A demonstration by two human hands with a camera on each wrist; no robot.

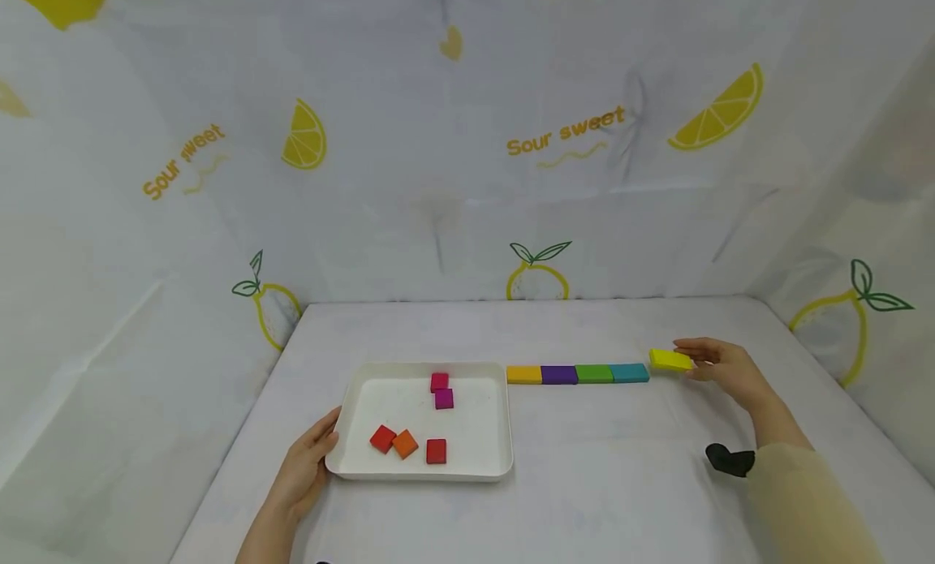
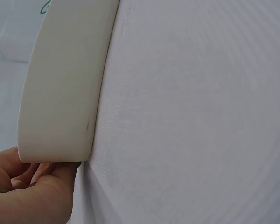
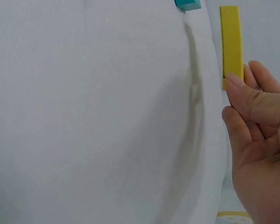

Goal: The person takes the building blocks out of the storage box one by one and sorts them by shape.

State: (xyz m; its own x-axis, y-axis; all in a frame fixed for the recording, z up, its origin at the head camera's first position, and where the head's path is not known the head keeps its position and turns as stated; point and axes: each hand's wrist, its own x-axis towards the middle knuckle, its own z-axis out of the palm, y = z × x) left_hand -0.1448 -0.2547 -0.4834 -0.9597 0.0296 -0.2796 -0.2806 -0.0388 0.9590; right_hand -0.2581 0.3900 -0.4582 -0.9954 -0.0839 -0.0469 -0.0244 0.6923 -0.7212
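Head: tray, left, with five cubes; left hand at its left side; four blocks in a row, right; yellow block past their right end, in right hand.
Left wrist: fingers touch tray; gripping, I cannot tell.
Right wrist: thumb and fingers pinch yellow block.

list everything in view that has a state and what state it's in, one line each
white tray, flat on the table
five small blocks, scattered inside the tray
row of four blocks, lying end to end on the table
yellow block, held, out of line with the row
left hand, holding the tray's left side
right hand, pinching the yellow block's end
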